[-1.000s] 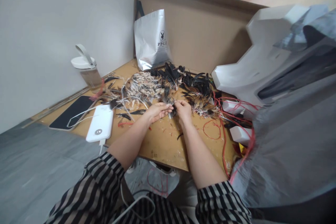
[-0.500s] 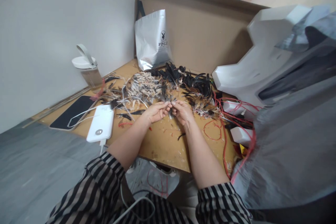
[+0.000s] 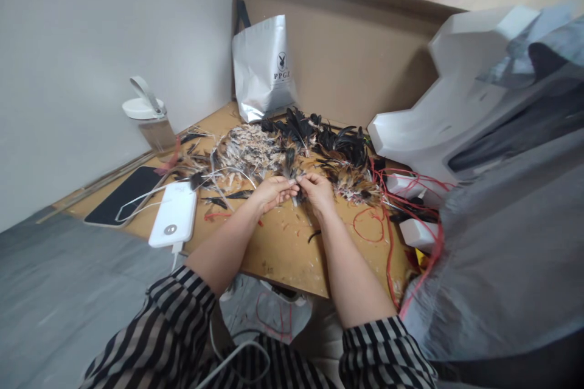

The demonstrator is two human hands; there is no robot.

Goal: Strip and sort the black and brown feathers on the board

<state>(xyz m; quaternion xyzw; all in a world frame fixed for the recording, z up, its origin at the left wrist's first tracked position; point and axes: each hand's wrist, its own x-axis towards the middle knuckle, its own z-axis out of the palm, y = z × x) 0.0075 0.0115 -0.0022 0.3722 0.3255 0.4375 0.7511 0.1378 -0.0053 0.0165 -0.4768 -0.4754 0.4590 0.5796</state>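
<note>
My left hand (image 3: 275,192) and my right hand (image 3: 316,190) meet fingertip to fingertip over the wooden table, both pinched closed on a small dark feather bundle (image 3: 289,164). Its tips stick up beyond my fingers, and some strands show below them; the pinched part is hidden. Just behind lies a heap of pale, fluffy feathers (image 3: 249,149). Black feathers (image 3: 298,126) are piled at the back, and brown feathers (image 3: 353,182) lie to the right of my right hand.
On the left are a white power bank (image 3: 173,216), a dark phone (image 3: 123,194) and a lidded cup (image 3: 152,124). A silver bag (image 3: 262,73) stands behind, against a cardboard panel (image 3: 356,55). Red string (image 3: 387,249) tangles at right beside white plugs (image 3: 418,234).
The view has shifted very slightly. Both hands stay together at the same spot, with the fingers of my right hand a little changed in pose around the feather bundle.
</note>
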